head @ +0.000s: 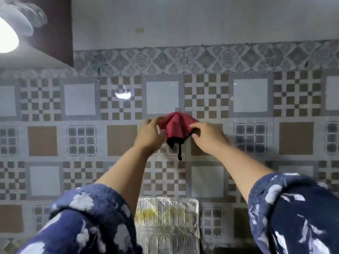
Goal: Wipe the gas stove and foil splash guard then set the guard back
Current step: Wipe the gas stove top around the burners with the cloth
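Note:
A dark red cloth (174,126) with a black edge and a black loop hangs against the tiled wall at about head height. My left hand (149,133) grips its left side and my right hand (206,135) pinches its right side, both arms raised. Below, between my forearms, the foil splash guard (167,223) stands upright against the wall, its ribbed silver face marked with yellowish stains. The gas stove is out of view.
The patterned tile wall (251,96) fills the view. A dark cabinet (56,30) and a bright lamp (7,37) are at the upper left. My blue flowered sleeves (82,220) cover the lower corners.

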A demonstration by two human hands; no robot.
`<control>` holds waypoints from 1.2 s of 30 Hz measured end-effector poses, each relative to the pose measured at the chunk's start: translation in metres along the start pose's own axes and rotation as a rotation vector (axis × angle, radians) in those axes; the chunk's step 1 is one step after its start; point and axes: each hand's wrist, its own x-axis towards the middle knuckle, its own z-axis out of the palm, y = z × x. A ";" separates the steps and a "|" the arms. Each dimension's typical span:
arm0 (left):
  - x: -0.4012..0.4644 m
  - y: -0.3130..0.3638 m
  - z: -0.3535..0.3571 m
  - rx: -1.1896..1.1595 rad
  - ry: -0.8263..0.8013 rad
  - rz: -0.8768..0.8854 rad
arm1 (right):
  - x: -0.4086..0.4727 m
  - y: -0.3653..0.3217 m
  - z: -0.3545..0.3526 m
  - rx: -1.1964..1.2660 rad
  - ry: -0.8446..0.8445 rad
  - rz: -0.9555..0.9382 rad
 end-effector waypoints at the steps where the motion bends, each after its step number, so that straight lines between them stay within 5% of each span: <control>1: 0.006 -0.004 0.006 -0.016 0.022 0.008 | 0.010 0.001 0.008 0.029 0.077 -0.001; 8: 0.042 -0.037 0.047 -0.069 0.216 0.077 | 0.058 0.018 0.052 0.171 0.403 0.042; 15: 0.039 -0.013 0.032 -0.112 0.328 0.145 | 0.064 0.013 0.031 0.208 0.557 -0.026; 23: -0.036 0.047 0.014 -0.129 0.193 0.088 | -0.013 0.014 -0.039 0.220 0.381 -0.020; 36: -0.299 0.161 0.049 -0.193 0.001 -0.228 | -0.262 0.062 -0.130 0.322 0.018 0.193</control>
